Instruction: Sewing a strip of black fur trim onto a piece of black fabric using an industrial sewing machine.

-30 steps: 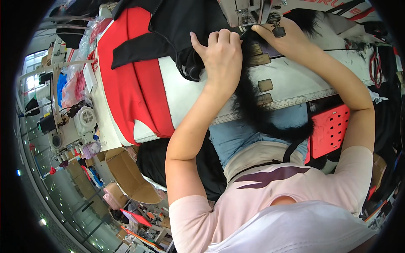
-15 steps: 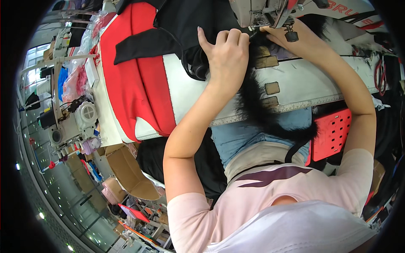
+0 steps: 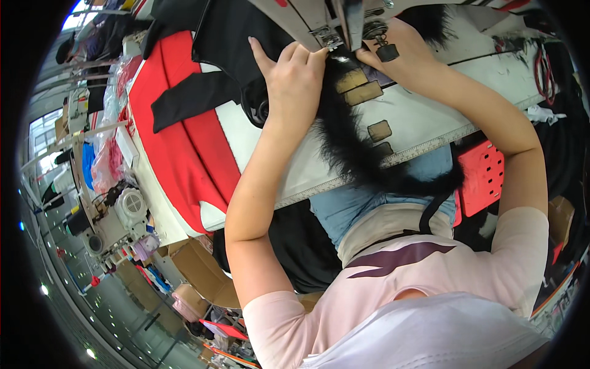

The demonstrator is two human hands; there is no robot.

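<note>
My left hand (image 3: 289, 92) is curled at the sewing machine's presser foot (image 3: 332, 46), its little finger raised and the other fingers closed on black material. My right hand (image 3: 399, 58) is right of the needle area, thumb pointing in toward the foot and fingers partly behind the machine parts; what it grips is unclear. A long strip of black fur (image 3: 341, 141) runs from under my left hand over the bed's front edge onto my lap. Black fabric (image 3: 233, 37) lies left of the foot, over red fabric (image 3: 190, 160).
The pale machine table (image 3: 424, 114) has a ruler along its front edge. A red perforated board (image 3: 479, 178) is below at right. Red cords (image 3: 544, 74) hang at the right. Other machines, plastic bags and an open cardboard box (image 3: 196, 270) fill the left. A person (image 3: 92, 40) is at the upper left.
The view has shifted, with the table scene tilting and the machine head appearing further left. Both hands have stayed beside the presser foot, with only slight movement.
</note>
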